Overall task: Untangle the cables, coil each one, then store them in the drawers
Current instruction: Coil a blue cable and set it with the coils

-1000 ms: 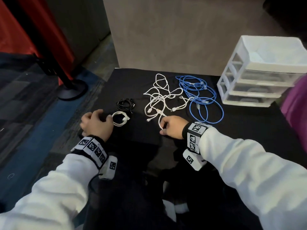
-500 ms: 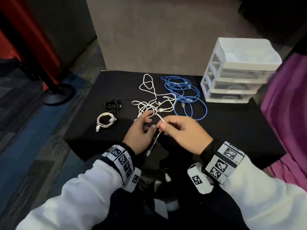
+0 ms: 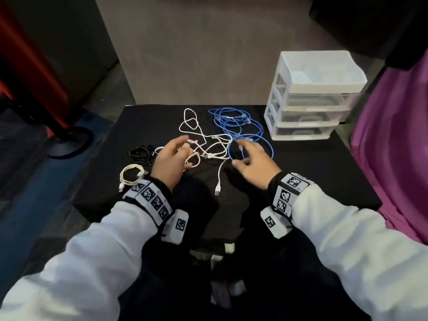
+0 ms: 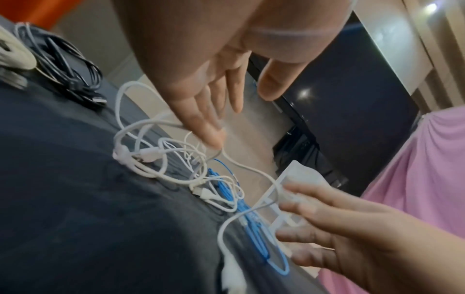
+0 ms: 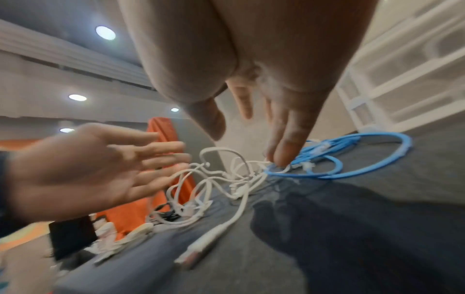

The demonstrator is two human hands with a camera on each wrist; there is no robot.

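The tangled white cables [image 3: 206,149] lie in a loose knot at the middle of the black table [image 3: 312,172], one free end with a USB plug [image 3: 217,190] trailing toward the near edge. Just to their right, and overlapping them at one side, sits the heap of blue cable [image 3: 240,128], its biggest loop nearest the person. The left hand [image 3: 171,162] hangs over the left side of the white knot with its grip spread — fingers straight and apart, pinching nothing, fingertips close to a strand. The right hand [image 3: 254,163] is likewise spread over the place where white and blue meet; in the right wrist view its fingertips [image 5: 281,157] come down onto the blue loop. Left of the left hand lie two cables already coiled: a black one [image 3: 140,154] and, nearer, a white one [image 3: 132,174]. The white drawer unit [image 3: 310,98] stands at the table's far right corner — all three clear drawers closed.
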